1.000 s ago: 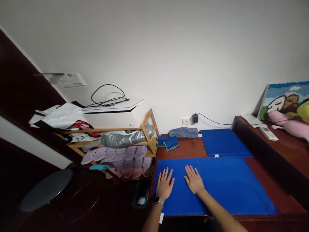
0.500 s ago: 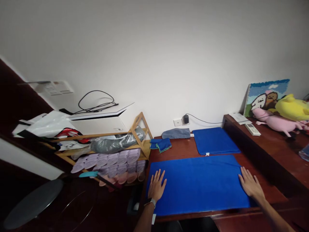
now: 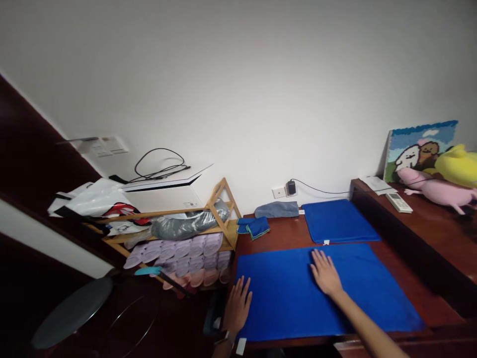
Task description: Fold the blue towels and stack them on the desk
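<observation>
A large blue cloth [image 3: 286,288] lies spread flat over the front of the dark red wooden table [image 3: 279,227]. At its left edge rests my left hand [image 3: 237,306], fingers spread, with a watch at the wrist. My right hand [image 3: 326,273] is over the cloth's upper middle, palm down and fingers stretched out, holding nothing. Behind it, a smaller folded blue cloth [image 3: 341,221] sits flat. A small blue cloth with green edging [image 3: 253,227] and a folded grey-blue cloth [image 3: 276,209] lie near the wall.
Left of the table stands a wooden rack [image 3: 233,231] with lilac slippers [image 3: 179,253] and a white box [image 3: 164,196] on top. A round stool [image 3: 74,313] is at lower left. On the raised right surface are a remote control [image 3: 398,202] and a pink plush toy [image 3: 432,186].
My right hand has moved left from the cloth's right edge to its upper middle. My left hand sits slightly lower at the left edge. The view has shifted a little.
</observation>
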The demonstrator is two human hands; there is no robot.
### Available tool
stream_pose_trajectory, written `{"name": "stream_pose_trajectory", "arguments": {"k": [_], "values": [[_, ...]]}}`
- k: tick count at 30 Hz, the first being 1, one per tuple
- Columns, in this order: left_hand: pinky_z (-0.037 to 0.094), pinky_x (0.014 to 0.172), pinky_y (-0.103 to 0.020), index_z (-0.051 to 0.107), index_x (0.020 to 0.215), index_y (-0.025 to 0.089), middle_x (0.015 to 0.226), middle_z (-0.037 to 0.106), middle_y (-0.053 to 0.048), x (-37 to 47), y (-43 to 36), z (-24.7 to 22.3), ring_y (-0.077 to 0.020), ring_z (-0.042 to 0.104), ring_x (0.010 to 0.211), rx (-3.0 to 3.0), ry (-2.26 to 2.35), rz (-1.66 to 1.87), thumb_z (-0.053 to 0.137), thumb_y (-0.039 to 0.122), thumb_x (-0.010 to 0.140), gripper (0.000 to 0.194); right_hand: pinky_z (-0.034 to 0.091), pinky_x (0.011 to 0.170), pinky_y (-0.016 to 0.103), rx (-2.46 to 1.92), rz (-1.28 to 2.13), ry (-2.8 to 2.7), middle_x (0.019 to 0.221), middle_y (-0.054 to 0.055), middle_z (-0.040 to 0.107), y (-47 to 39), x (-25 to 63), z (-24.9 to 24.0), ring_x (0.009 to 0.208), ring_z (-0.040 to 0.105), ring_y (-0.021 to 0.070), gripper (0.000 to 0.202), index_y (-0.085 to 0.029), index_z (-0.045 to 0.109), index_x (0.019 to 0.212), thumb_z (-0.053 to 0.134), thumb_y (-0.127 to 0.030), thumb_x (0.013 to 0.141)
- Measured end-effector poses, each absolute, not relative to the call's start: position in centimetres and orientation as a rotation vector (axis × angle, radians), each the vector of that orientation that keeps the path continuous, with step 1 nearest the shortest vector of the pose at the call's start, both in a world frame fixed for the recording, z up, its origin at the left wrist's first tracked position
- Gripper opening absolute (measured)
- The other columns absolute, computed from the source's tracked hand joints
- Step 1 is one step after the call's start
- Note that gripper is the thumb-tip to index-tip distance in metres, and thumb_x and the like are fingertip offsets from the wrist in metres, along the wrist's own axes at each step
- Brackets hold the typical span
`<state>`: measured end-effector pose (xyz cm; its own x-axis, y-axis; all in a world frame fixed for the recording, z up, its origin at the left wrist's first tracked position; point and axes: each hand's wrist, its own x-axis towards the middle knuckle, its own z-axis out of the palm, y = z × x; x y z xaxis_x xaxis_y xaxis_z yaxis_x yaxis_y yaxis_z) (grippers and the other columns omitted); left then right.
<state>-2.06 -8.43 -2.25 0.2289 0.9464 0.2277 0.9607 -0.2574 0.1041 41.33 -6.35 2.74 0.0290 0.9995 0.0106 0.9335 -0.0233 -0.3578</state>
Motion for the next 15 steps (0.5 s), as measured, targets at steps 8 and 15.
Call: {"name": "stream_pose_trajectory", "arguments": {"k": [8,15], "values": [[0.044,0.123,-0.052,0.066,0.144,0.024,0.156,0.062,-0.009,2.2,-2.5,-0.6,-0.0298,0.054,0.147,-2.321,-1.838,-0.441,0.034,0.036,0.108,0.05,0.012,0.133,0.057,-1.823,0.598,-2.118,0.175,0.003,0.027,-2.9,29.3,2.4,0.165,0.017,0.0284,0.068,-0.025,0.029,0.169,0.028,-0.05,0.106],[0.034,0.128,-0.057,0.049,0.16,0.033,0.171,0.043,-0.007,1.7,1.5,-2.2,-0.0312,0.039,0.158,-2.27,-2.059,-0.313,0.04,0.048,0.108,0.055,0.014,0.133,0.055,-1.887,0.487,-2.114,0.173,-0.006,0.031,-2.0,33.4,0.3,0.164,0.022,0.029,0.065,-0.039,0.031,0.167,0.025,-0.058,0.105]]}}
